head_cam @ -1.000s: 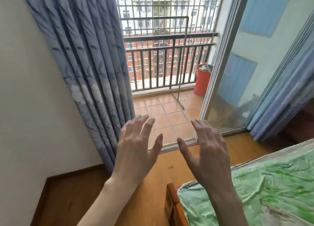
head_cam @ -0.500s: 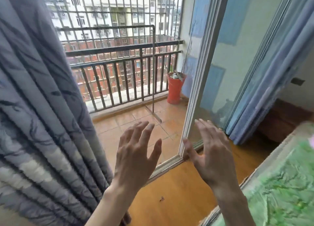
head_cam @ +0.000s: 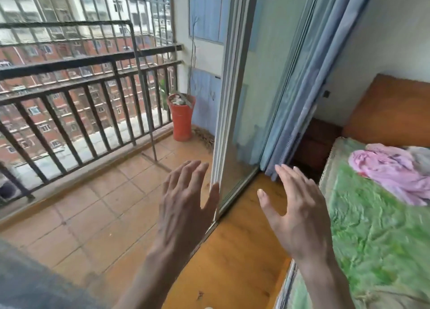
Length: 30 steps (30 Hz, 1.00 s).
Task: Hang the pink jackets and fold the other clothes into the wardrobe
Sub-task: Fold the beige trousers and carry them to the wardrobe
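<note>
The pink jacket [head_cam: 393,172] lies crumpled on the green bed cover [head_cam: 363,234], at the far right. It is judged soft, light and limp; a bunched fold should be gripped. Left hand [head_cam: 183,206] and right hand [head_cam: 300,215] are raised, fingers spread, nothing held. Open floor [head_cam: 235,250] lies between glass door [head_cam: 235,127] and bed edge.

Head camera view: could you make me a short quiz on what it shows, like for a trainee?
1. True or false: the left hand and right hand hold clothes.
2. Where does the pink garment lie? A) balcony floor B) green bed cover C) railing
3. Fill in: the pot by the balcony railing is ___.

Key: 1 false, both are open and empty. 2 B. 3 red.
</note>
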Motion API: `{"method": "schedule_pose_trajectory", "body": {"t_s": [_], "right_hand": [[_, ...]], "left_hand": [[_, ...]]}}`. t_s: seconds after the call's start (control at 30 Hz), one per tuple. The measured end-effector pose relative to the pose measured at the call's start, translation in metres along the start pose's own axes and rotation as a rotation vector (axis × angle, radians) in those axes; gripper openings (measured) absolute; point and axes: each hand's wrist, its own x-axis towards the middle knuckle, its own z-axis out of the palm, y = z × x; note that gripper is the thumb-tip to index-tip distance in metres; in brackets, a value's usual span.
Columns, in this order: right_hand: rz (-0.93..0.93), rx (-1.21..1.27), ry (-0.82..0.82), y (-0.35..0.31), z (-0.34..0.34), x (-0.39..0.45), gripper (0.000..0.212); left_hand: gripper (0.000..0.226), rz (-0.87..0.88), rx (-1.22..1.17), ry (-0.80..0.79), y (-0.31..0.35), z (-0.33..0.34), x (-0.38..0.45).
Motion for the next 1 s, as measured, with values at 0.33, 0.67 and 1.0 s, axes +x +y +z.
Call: {"method": "schedule_pose_trajectory", "body": {"t_s": [0.33,0.67,1.0], "right_hand": [[0.27,-0.067,0.08,0.094,0.023,0.065,0.064],[0.462,-0.085,0.139,0.218,0.039,0.153,0.065],[0.695,-0.188,0.21,0.321,0.018,0.153,0.063]], "left_hand": [[0.051,0.285,-0.14,-0.112,0.053,0.127,0.114],[0.049,0.503,-0.217,-0.206,0.149,0.266,0.226],[0.044,0.701,-0.392,-0.334,0.275,0.36,0.267]]}}
